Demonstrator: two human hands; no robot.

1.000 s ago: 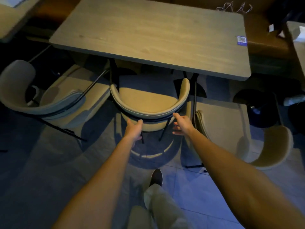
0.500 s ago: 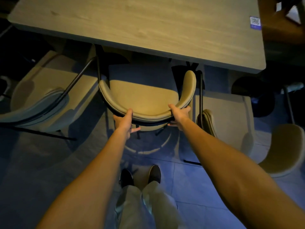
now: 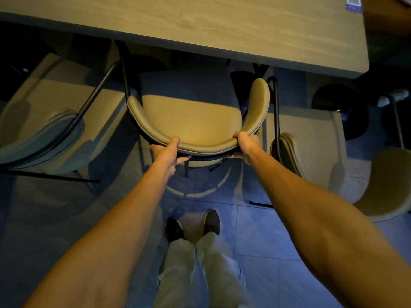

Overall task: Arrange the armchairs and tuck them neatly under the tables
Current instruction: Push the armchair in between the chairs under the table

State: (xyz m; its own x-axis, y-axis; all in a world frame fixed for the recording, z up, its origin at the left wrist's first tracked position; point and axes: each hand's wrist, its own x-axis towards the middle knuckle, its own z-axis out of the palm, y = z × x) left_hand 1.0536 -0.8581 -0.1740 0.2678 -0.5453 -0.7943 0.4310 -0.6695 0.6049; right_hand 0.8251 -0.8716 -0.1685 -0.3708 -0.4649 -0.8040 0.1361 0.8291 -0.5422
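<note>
A beige armchair (image 3: 191,121) with a curved padded backrest stands in front of me, its seat front under the near edge of the wooden table (image 3: 222,23). My left hand (image 3: 165,152) grips the left part of the backrest, thumb on top. The right part of the same backrest is held by my right hand (image 3: 245,146). A second armchair (image 3: 51,121) lies tipped on its side at the left. A third armchair (image 3: 315,147) lies tipped at the right, beside the held chair.
A purple QR sticker (image 3: 354,3) sits on the table's far right corner. A round dark table base (image 3: 338,114) stands on the tiled floor at the right. My feet (image 3: 192,225) are close behind the held chair.
Both hands went from reaching toward the backrest to gripping it. I have stepped closer to the table, and the chair now looks nearer and larger.
</note>
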